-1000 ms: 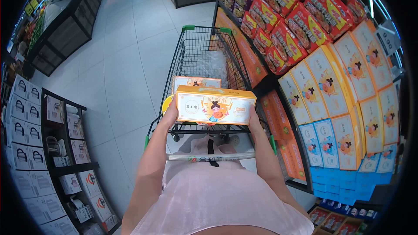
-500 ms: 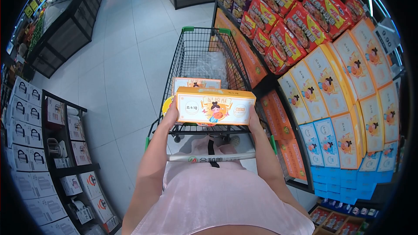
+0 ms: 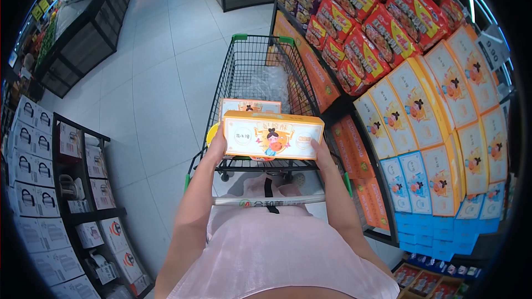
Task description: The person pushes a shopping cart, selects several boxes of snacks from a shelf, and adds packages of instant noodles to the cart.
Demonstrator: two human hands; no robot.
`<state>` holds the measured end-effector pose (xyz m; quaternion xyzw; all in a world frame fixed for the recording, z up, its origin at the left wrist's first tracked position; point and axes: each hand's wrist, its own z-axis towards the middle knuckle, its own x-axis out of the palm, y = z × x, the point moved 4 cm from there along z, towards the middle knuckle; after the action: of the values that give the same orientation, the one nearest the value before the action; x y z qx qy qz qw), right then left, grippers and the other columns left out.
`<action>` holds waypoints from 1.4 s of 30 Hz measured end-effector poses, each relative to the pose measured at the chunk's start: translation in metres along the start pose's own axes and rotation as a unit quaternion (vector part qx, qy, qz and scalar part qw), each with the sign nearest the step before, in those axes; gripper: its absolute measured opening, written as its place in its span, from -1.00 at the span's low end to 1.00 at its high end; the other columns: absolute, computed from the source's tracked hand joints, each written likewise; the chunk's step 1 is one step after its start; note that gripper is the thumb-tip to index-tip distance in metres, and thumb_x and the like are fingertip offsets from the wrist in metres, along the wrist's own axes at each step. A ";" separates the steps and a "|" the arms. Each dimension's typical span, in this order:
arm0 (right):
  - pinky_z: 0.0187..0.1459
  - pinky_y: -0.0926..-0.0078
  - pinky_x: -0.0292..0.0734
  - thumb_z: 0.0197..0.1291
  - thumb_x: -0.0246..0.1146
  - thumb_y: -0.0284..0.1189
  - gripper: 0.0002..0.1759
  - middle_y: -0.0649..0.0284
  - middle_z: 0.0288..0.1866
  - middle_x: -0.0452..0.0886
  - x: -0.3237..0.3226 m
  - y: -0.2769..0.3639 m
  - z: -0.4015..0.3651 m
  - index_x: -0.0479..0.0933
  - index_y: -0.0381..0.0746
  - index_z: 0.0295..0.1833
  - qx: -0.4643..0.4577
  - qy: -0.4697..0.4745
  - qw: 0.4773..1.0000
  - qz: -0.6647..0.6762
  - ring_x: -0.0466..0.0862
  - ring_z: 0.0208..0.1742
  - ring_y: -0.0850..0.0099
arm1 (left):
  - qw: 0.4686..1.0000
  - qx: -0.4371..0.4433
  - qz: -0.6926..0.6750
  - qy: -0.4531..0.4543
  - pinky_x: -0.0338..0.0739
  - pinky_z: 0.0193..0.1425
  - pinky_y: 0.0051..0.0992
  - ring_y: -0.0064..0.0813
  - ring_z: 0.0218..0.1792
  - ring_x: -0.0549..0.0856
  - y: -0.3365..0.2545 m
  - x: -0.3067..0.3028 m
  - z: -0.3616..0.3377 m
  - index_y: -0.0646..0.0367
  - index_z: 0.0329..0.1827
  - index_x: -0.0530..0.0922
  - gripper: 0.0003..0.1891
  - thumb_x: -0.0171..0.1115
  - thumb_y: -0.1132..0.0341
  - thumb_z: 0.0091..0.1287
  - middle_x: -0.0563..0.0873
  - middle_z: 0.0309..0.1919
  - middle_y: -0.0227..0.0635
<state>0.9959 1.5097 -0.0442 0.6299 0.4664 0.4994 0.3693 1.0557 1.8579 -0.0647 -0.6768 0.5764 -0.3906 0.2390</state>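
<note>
Between my two hands is a long white-and-orange pastry box (image 3: pixel 271 137) with a cartoon figure on its face. My left hand (image 3: pixel 219 145) grips its left end, fingers mostly hidden behind. At the right end my right hand (image 3: pixel 322 152) closes round the edge, the thumb on the front face. The box is held above the near end of a black wire shopping cart (image 3: pixel 233 72) with green corners. A similar box (image 3: pixel 252 104) shows just behind it in the cart. Clear crumpled plastic (image 3: pixel 269 84) lies deeper in the basket, and a yellow item (image 3: pixel 213 133) peeks out at left.
To the right, stacked orange pastry boxes (image 3: pixel 413 105) and blue boxes (image 3: pixel 413 180) stand beside red noodle packs (image 3: pixel 382 33). A shelf of boxed kettles (image 3: pixel 41 177) is on the left. The cart's handle (image 3: pixel 269 201) crosses in front of my body. Tiled floor (image 3: pixel 160 77) runs along the aisle.
The held box has shifted very slightly left and its face tilts a little. My right thumb has come onto the front face of the box.
</note>
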 end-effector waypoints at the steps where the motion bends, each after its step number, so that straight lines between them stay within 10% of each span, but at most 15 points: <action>1: 0.34 0.35 0.29 0.38 0.09 -0.38 -0.37 0.10 0.38 0.32 0.004 0.006 -0.002 0.08 -0.25 0.48 -0.009 0.025 0.999 -0.017 0.37 0.37 0.33 | 0.999 -0.015 -0.035 -0.003 0.52 0.14 -0.41 -0.38 0.10 0.63 -0.016 0.011 -0.017 0.20 0.37 0.36 -0.36 -0.33 -0.14 0.53 0.58 0.17 -0.15; 5: 0.21 0.26 0.47 0.24 0.19 -0.55 -0.32 0.09 0.30 0.41 0.019 0.025 -0.009 0.12 -0.26 0.45 0.068 0.011 0.994 0.090 0.49 0.28 0.30 | 0.991 0.008 -0.130 0.031 0.54 0.13 -0.40 -0.39 0.08 0.65 -0.012 0.016 -0.011 0.20 0.34 0.38 -0.36 -0.28 -0.16 0.51 0.61 0.14 -0.21; 14: 0.19 -0.01 0.47 0.32 0.14 -0.23 -0.41 0.09 0.32 0.42 0.005 0.028 0.025 0.23 -0.24 0.38 0.105 -0.095 0.973 0.181 0.46 0.30 0.11 | 0.998 0.000 -0.001 -0.061 0.51 -0.12 -0.32 -0.48 -0.26 0.61 0.020 0.039 -0.012 0.23 0.26 0.20 -0.56 -0.06 0.19 0.43 0.57 -0.22 -0.23; 22: 0.00 0.16 0.62 0.25 0.27 -0.33 -0.47 0.17 0.16 0.51 0.031 0.014 0.129 0.27 -0.19 0.26 0.082 -0.067 0.993 0.044 0.59 0.13 0.25 | 0.897 0.189 0.385 0.109 0.55 -0.14 -0.39 -0.34 -0.28 0.67 0.029 0.075 -0.031 0.31 -0.02 0.52 -0.69 0.23 0.28 0.28 0.67 -0.31 -0.15; 41: 0.12 0.22 0.51 0.31 0.22 -0.27 -0.39 0.05 0.19 0.54 0.053 -0.061 0.184 0.24 -0.40 0.33 0.190 0.005 0.982 -0.012 0.58 0.17 0.28 | 0.892 0.211 0.381 0.123 0.56 -0.14 -0.35 -0.30 -0.26 0.71 0.035 0.077 -0.028 0.23 -0.12 0.61 -0.78 0.22 0.31 0.25 0.72 -0.29 -0.18; 42: 0.16 0.31 0.47 0.31 0.23 -0.32 -0.41 0.03 0.14 0.57 0.028 -0.083 0.206 0.28 -0.45 0.31 0.170 -0.127 0.973 -0.086 0.58 0.17 0.31 | 0.897 0.210 0.367 0.128 0.56 -0.14 -0.35 -0.30 -0.27 0.71 0.033 0.077 -0.029 0.23 -0.12 0.60 -0.78 0.22 0.31 0.26 0.72 -0.29 -0.18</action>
<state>1.1796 1.5612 -0.1607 0.6993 0.5463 0.2946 0.3546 1.0149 1.7800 -0.0536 -0.2952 0.7141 -0.4703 0.4263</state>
